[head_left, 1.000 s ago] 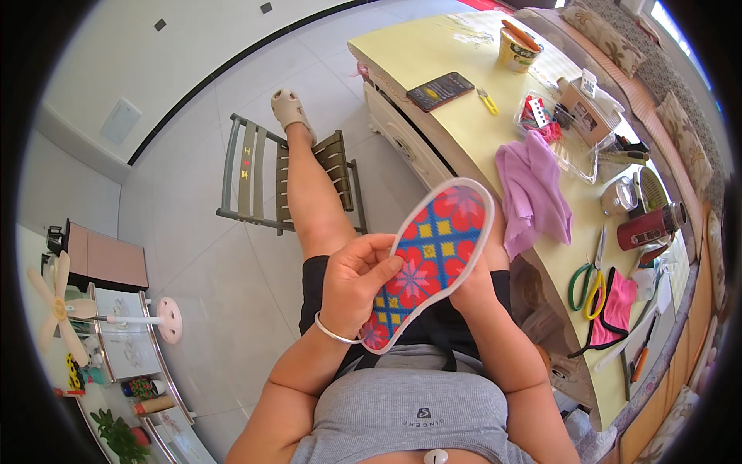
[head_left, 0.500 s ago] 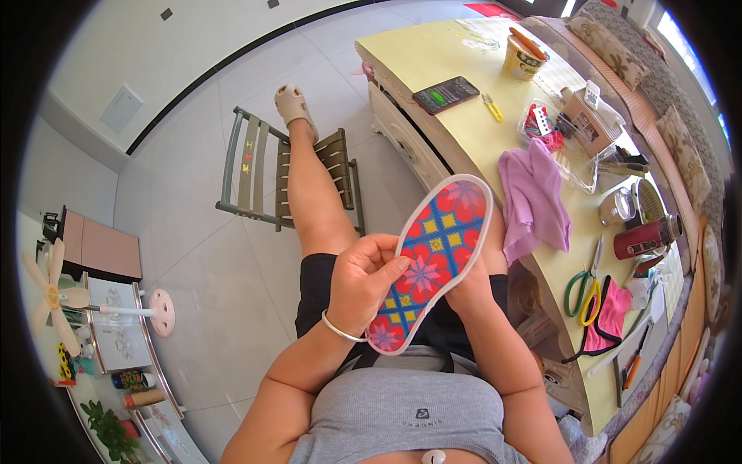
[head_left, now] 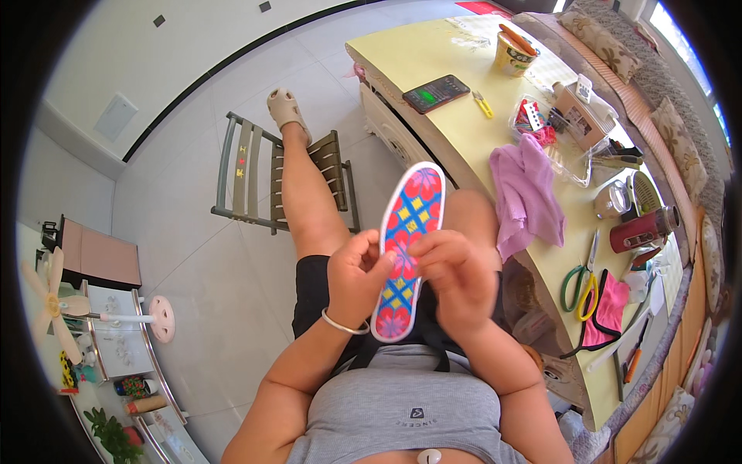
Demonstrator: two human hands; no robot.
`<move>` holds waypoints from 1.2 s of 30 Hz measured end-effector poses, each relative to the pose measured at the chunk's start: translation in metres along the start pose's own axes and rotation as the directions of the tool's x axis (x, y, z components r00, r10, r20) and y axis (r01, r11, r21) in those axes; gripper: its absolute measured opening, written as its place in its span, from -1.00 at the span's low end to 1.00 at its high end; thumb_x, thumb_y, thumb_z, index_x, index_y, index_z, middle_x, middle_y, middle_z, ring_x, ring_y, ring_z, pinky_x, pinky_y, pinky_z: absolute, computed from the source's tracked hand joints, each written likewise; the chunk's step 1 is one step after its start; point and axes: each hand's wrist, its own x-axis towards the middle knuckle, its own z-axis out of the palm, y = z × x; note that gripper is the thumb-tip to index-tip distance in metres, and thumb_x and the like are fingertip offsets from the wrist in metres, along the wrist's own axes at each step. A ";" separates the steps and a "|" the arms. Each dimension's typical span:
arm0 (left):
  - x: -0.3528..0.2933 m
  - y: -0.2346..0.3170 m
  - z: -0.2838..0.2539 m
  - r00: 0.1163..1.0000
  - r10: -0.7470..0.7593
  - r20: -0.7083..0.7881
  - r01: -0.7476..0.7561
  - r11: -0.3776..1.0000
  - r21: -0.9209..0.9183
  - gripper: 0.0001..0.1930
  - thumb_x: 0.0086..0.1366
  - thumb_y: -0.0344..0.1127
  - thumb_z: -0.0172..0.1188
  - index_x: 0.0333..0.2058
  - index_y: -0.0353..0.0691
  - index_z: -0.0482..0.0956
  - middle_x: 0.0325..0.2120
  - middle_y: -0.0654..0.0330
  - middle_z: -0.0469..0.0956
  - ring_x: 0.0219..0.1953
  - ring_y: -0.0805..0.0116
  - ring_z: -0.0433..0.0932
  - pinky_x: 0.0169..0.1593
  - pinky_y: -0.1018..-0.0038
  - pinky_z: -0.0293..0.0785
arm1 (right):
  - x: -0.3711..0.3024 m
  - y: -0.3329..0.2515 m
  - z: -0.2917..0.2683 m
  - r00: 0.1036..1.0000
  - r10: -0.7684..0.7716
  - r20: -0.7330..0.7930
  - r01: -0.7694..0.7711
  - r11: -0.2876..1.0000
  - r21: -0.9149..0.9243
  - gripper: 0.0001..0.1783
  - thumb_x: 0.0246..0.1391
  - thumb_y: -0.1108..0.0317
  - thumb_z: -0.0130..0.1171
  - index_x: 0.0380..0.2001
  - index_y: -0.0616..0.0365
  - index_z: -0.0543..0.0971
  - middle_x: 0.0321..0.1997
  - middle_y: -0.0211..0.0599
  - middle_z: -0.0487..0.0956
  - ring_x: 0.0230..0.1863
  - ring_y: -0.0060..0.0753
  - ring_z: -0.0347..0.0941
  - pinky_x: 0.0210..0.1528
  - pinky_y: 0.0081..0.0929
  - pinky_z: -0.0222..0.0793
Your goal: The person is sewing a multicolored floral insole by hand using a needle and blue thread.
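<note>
An insole with a red, blue and yellow cross-stitch pattern and a white edge stands tilted up over my lap. My left hand grips its left edge, thumb lying on the patterned face; a bangle circles that wrist. At the insole's right edge is my right hand, slightly blurred, its fingers curled together. Whatever those fingers pinch, if anything, is too small to make out. A lilac cloth hangs over the table edge to the right of my hands.
On the yellow-topped table lie a phone, small yellow snips, scissors, a pink cloth and a dark red flask. My leg rests on a folding chair. A fan stands at left.
The insole has turned more edge-on and shifted left in my left hand. My right hand has come from behind it to its right edge, in front of my lap.
</note>
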 end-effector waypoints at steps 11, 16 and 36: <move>0.013 0.013 -0.012 0.992 0.024 -0.123 -0.023 1.000 0.015 -0.83 0.20 -0.54 0.17 -0.21 -0.42 0.52 -0.47 0.27 0.55 -0.46 0.66 0.47 -0.32 0.70 0.42 | 0.024 -0.032 -0.107 0.684 -0.256 -0.683 0.280 0.957 -0.078 -0.83 0.22 0.45 0.04 -0.17 0.28 0.52 -0.39 -0.35 0.47 -0.41 -0.52 0.34 -0.33 -0.52 0.30; 0.000 0.018 -0.003 1.000 0.010 -0.021 -0.012 0.994 -0.110 -0.80 0.24 -0.54 0.16 -0.16 -0.45 0.50 -0.41 0.22 0.59 -0.40 0.63 0.51 -0.29 0.68 0.44 | 0.010 -0.004 -0.016 0.976 -0.203 -0.073 0.122 0.797 -0.591 -0.87 -0.04 0.54 0.22 -0.34 0.24 0.56 -0.54 -0.27 0.48 -0.53 -0.37 0.39 -0.48 -0.41 0.33; -0.006 0.028 0.001 0.990 0.132 -0.039 -0.130 0.990 0.062 -0.80 0.18 -0.61 0.19 -0.19 -0.44 0.51 -0.41 0.19 0.58 -0.40 0.56 0.52 -0.30 0.66 0.44 | 0.009 0.012 0.007 0.952 -0.253 0.171 0.296 0.629 -0.718 -0.81 -0.18 0.54 0.24 -0.38 0.20 0.56 -0.60 -0.32 0.42 -0.58 -0.29 0.35 -0.54 -0.39 0.30</move>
